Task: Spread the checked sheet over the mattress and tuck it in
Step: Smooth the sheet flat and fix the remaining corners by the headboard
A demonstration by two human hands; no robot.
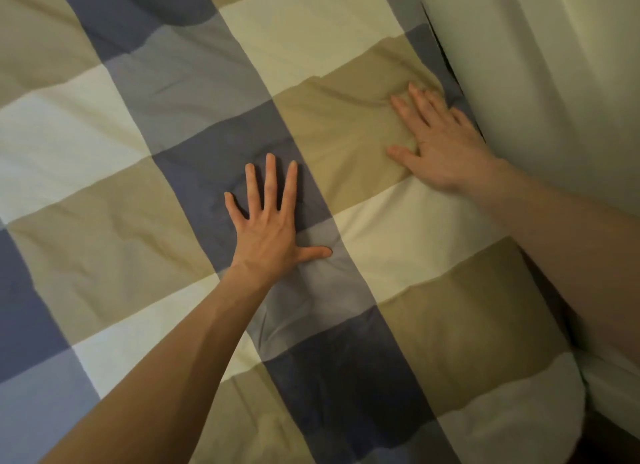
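Observation:
The checked sheet (145,193), in blue, tan and cream squares, covers the mattress across nearly the whole view. My left hand (268,224) lies flat on a blue square near the middle, fingers spread and straight. My right hand (438,141) presses flat on a tan square at the right, its fingers spread beside the sheet's edge where it meets the wall. Small creases bunch around the right hand's fingertips. The mattress itself is hidden under the sheet.
A pale wall (554,82) runs down the right side, tight against the bed. A dark gap (602,439) shows at the lower right where the sheet's edge curves down.

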